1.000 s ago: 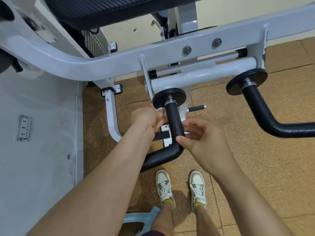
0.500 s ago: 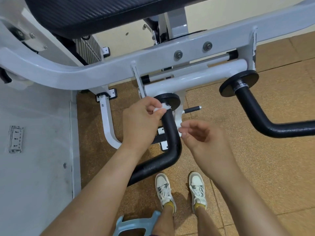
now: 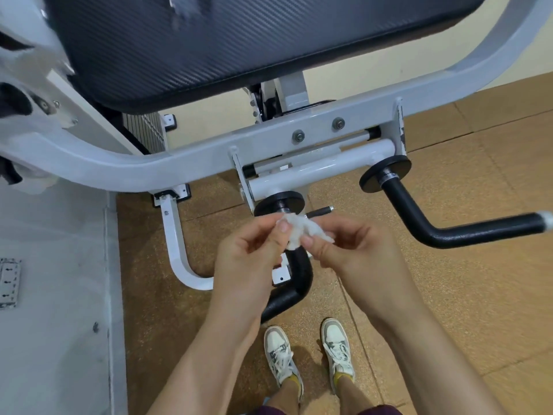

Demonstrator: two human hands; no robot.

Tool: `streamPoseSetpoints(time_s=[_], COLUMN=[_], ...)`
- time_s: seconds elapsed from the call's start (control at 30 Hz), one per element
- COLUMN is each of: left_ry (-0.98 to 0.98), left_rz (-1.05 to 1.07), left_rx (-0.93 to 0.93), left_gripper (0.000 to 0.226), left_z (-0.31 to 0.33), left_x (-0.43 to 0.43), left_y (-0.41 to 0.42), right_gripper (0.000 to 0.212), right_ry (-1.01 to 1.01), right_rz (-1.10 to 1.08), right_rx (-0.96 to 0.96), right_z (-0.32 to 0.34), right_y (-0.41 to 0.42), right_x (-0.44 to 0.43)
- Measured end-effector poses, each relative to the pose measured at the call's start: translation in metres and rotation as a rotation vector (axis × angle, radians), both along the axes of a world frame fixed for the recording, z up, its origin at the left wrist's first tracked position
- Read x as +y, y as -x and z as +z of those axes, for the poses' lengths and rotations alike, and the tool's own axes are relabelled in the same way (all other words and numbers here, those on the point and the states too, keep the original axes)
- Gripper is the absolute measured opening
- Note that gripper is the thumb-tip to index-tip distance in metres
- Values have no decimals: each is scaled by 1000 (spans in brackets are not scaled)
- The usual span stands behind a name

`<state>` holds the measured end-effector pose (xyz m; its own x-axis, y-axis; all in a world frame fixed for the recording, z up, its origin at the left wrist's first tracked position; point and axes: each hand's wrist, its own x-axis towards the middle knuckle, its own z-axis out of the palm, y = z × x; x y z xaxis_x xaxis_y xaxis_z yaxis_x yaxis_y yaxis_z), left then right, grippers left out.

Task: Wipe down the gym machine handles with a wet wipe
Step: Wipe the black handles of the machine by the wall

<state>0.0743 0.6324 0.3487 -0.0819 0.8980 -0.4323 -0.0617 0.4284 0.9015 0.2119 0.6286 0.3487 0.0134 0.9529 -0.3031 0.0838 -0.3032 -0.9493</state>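
Pinching the crumpled wet wipe with the fingertips of the left hand and right hand, spread it to a clean face before wrapping the black handle below.

Single head camera — faces steeply down, probably close.

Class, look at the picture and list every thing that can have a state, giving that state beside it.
wet wipe: crumpled, held between both hands, off the handles.
left hand: pinches the wet wipe.
right hand: pinches the wet wipe.
left handle: no hand grips it, partly hidden behind the hands.
right handle: no hand on it, in plain view.
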Motion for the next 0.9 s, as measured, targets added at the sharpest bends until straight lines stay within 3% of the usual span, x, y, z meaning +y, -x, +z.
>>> streamPoseSetpoints(time_s=[0.1, 0.27, 0.33, 0.43, 0.57, 0.67, 0.73, 0.83, 0.9], left_ry=[71, 13, -14, -115, -65, -70, -87, -34, -50], left_rz=[95, -115, -277, -488, -449, -317, -311, -355, -232], left_rx=[-291, -273, -170, 237, 391, 290, 80, -57, -49], left_gripper=[19, 20, 14, 28, 40, 41, 18, 49, 54], left_z=[22, 49, 56, 62, 64, 68, 76, 75, 72], left_x=[-4, -3, -3, 0, 4, 2, -5, -17, -22], left_y=[0, 6, 4, -14, -49, -81, -114, -176, -212], right_gripper=[10, 16, 16, 13, 21, 19, 11, 17, 29], right_ry=[20, 154, 198, 232, 257, 168, 96, 94, 142], right_rz=[-42, -218, -264, -343, -373, -284, -192, -85, -65], right_rx=[50, 238, 391, 504, 573, 373, 248, 153, 106], right_z=[26, 59, 68, 75, 82, 85, 85, 83, 77], right_y=[1, -10, -16, -29, -61, -100, -130, -174, -206], right_x=[-10, -18, -17, -15, -13, -9, -5, 0, 5])
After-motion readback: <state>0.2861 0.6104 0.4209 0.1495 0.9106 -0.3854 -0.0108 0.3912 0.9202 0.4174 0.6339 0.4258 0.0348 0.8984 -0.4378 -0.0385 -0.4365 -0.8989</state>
